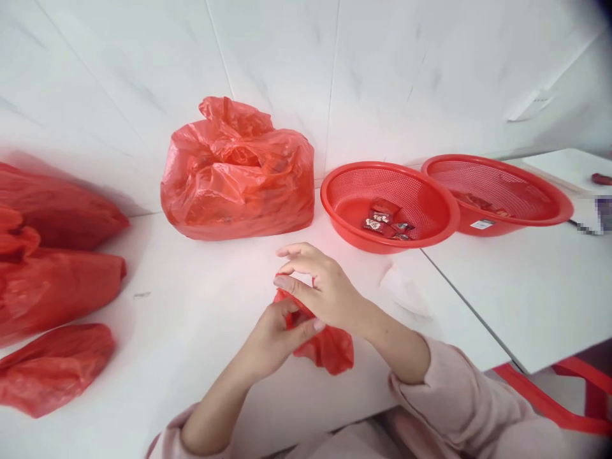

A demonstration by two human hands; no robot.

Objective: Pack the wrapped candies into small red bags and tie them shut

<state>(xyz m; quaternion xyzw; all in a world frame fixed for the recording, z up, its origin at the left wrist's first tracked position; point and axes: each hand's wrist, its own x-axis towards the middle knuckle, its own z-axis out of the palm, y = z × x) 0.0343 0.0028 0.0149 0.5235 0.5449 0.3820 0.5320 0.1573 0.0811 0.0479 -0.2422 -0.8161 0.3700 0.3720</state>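
Red plastic bag [331, 347] above white table [176, 325], between both hands; crumpled, long axis diagonal, upper-left to lower-right, loose end toward lower right. Left hand [275, 335]: thumb and fingers slightly parted, gripping bag. Right hand [321, 287]: thumb and index pinching bag's upper edge, other fingers loosely curled. Nearest basket [344, 233] beyond, holds small wrapped packets [382, 222].

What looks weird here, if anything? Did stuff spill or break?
I see no spill or break. One slightly odd thing: a small grey mark towards the left of the white table. It stands out because the surface around it is plain. I can't tell what it is.
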